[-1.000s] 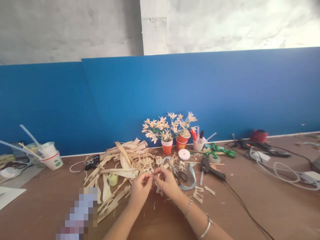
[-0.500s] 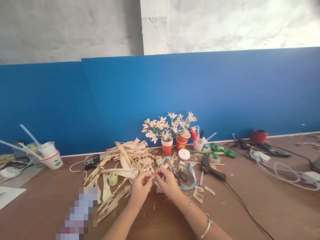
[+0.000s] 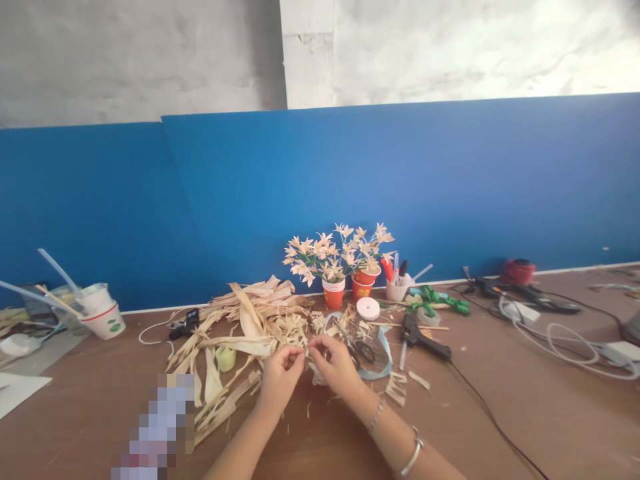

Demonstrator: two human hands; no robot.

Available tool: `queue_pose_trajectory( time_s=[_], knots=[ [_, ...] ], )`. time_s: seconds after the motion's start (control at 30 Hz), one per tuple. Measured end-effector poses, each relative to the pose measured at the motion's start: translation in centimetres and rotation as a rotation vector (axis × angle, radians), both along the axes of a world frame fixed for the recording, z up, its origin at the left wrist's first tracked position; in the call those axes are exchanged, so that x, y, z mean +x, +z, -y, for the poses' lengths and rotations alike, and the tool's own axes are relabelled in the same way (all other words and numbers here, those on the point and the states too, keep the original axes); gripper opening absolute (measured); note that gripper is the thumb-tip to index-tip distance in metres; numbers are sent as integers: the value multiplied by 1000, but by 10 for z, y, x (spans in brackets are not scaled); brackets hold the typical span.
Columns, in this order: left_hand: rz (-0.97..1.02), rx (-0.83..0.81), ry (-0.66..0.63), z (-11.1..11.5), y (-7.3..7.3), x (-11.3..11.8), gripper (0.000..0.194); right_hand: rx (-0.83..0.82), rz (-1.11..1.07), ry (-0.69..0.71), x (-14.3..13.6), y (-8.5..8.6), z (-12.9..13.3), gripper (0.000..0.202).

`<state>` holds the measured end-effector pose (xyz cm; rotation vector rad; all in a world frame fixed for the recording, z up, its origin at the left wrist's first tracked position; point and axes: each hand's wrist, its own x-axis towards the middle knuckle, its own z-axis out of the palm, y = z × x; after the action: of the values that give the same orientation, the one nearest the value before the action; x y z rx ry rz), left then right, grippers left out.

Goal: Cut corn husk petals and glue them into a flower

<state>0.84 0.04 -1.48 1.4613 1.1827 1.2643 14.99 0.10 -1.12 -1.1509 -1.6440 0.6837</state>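
My left hand [image 3: 283,375] and my right hand [image 3: 334,363] are close together over the table's middle, fingers pinched, fingertips nearly touching. Whatever lies between the fingertips is too small to make out. Dried pale husks [image 3: 250,317] spread behind and to the left of my left hand, with a roll of light green tape [image 3: 226,359] among them. Just right of my right hand are black-handled scissors [image 3: 365,351] and a light blue ribbon [image 3: 385,357]. Beyond the hands, pale flowers [image 3: 323,250] stand in a red paper cup [image 3: 334,295].
A black glue gun [image 3: 425,341] with a trailing cord lies to the right, near green wrapped pieces [image 3: 443,300]. A white tape roll [image 3: 368,308] sits behind the scissors. Cables and a white adapter [image 3: 623,353] are far right; a white cup [image 3: 107,320] stands left.
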Motion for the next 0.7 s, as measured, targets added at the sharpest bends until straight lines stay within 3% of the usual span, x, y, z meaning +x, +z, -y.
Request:
queue_pose_trajectory(
  time_s=[0.23, 0.43, 0.7],
  knots=[
    [-49, 51, 12, -2, -8, -2, 17, 319, 122, -69, 2, 1, 3, 12],
    [-190, 177, 13, 0, -5, -2, 16, 308, 186, -83, 1, -2, 4, 9],
    [-251, 168, 18, 2, -7, 1, 19, 306, 163, -128, -2, -3, 3, 11]
  ],
)
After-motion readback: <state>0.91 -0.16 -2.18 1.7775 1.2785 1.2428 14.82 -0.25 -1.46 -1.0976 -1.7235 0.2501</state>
